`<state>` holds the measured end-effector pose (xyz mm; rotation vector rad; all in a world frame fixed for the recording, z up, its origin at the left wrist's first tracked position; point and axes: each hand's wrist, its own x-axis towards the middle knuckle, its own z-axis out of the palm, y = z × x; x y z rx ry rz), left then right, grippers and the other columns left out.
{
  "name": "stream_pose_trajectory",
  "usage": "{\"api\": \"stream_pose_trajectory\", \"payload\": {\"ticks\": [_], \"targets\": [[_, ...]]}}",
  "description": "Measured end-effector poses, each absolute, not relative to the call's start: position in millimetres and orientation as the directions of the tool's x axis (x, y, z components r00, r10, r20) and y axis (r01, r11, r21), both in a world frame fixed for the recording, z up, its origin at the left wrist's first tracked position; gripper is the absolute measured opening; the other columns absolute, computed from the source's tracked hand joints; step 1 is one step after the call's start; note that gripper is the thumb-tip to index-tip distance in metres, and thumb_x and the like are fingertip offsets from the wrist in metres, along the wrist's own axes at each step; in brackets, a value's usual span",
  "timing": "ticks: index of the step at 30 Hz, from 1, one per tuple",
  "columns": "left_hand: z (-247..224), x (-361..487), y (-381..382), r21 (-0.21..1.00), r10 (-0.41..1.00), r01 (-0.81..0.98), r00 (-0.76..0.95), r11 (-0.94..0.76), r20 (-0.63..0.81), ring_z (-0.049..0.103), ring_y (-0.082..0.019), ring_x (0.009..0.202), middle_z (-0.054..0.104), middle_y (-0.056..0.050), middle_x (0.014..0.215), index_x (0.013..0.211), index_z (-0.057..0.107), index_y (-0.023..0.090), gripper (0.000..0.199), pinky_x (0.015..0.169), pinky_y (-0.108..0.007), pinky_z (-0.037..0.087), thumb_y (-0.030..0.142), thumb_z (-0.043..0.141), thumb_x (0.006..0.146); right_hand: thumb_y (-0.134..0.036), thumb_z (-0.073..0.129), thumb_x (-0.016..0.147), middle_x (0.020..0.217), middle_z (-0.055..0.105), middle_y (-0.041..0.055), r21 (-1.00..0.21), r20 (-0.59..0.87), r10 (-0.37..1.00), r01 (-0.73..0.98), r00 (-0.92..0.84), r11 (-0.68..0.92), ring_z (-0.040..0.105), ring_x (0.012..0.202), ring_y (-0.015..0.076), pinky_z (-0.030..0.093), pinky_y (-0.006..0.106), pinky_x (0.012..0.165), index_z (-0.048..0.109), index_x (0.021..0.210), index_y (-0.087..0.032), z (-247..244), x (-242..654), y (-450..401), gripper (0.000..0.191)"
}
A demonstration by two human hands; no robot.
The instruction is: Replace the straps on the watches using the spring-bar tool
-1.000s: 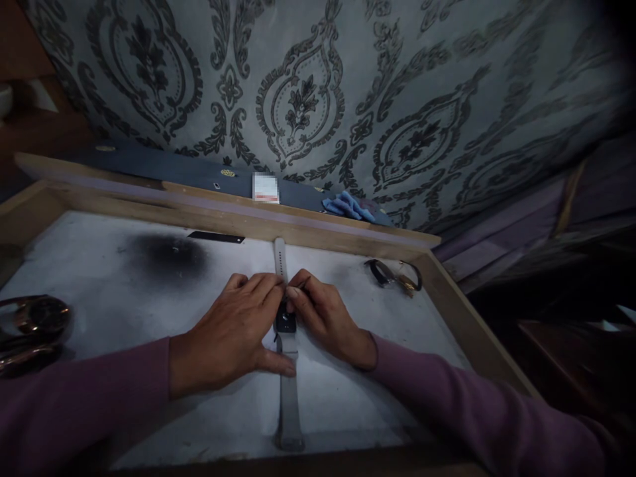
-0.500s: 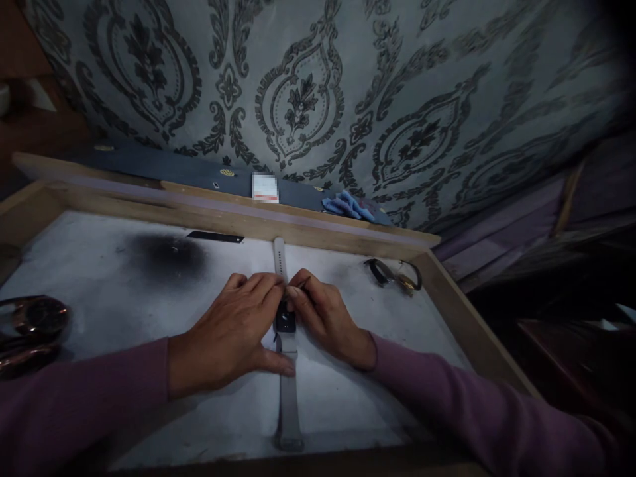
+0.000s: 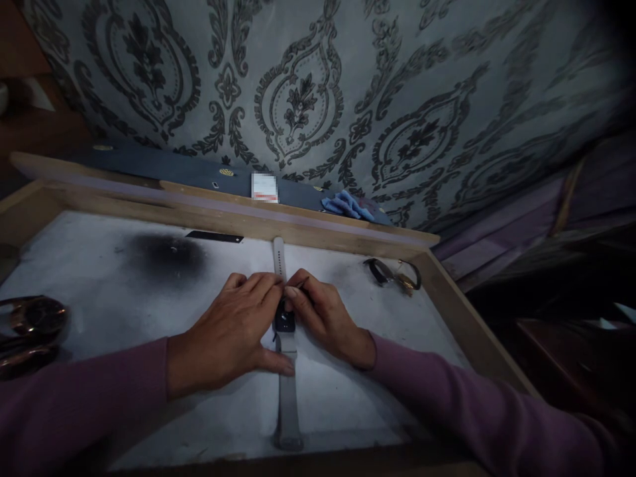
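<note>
A smartwatch [image 3: 285,320] with a dark case lies lengthwise on the white surface, its grey strap [image 3: 288,411] stretched out at both ends. My left hand [image 3: 238,331] holds the watch from the left, thumb on the near strap and fingertips at the far end of the case. From the right, my right hand [image 3: 322,315] is closed in a pinch at that same end. A thin dark tip shows by its fingers, too small to name. The joint between case and far strap is hidden by my fingertips.
A wooden rim [image 3: 199,209] borders the work surface. Brown-and-gold watches [image 3: 40,315] lie at the left, a dark flat blade-like strip [image 3: 214,236] at the back, and a watch with a black strap [image 3: 380,271] at the right. A blue cloth [image 3: 348,205] rests behind the rim.
</note>
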<state>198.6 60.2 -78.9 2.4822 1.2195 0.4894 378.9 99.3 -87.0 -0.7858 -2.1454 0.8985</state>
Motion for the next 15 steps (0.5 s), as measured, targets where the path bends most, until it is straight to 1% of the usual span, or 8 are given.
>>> {"api": "stream_pose_trajectory", "payload": {"ticks": [3,11,15], "targets": [[-78.9,198.8,60.1,0.451,0.805,0.683,0.570,-0.574,0.162,0.053,-0.032,0.111,0.058,-0.011,0.118,0.104,0.051,0.017,0.064,0.090,-0.045,0.039,0.064,0.073,0.068,-0.029,0.041,0.100,0.064,0.050,-0.0037,-0.757,0.356,0.723,0.271,-0.592,0.595,0.049,0.054,0.0097,0.042,0.021,0.053,0.046,0.084,-0.020,-88.0,378.9,99.9,0.019],[-77.5,199.3,60.1,0.424,0.808,0.701,0.569,-0.574,0.152,0.053,-0.031,0.111,0.057,-0.011,0.120,0.106,0.050,0.018,0.066,0.090,-0.045,0.039,0.064,0.075,0.066,-0.026,0.041,0.100,0.063,0.049,-0.0044,-0.728,0.388,0.716,0.284,-0.581,0.624,0.046,0.051,0.0090,0.040,0.020,0.050,0.046,0.083,-0.020,-89.1,378.4,100.0,0.018],[-77.2,199.0,60.2,0.435,0.807,0.695,0.573,-0.572,0.145,0.053,-0.032,0.112,0.057,-0.011,0.120,0.107,0.050,0.017,0.066,0.090,-0.045,0.039,0.063,0.076,0.066,-0.025,0.040,0.100,0.063,0.049,-0.0044,-0.706,0.398,0.705,0.295,-0.586,0.644,0.046,0.051,0.0088,0.040,0.020,0.051,0.046,0.084,-0.020,-89.8,379.5,100.7,0.018]]}}
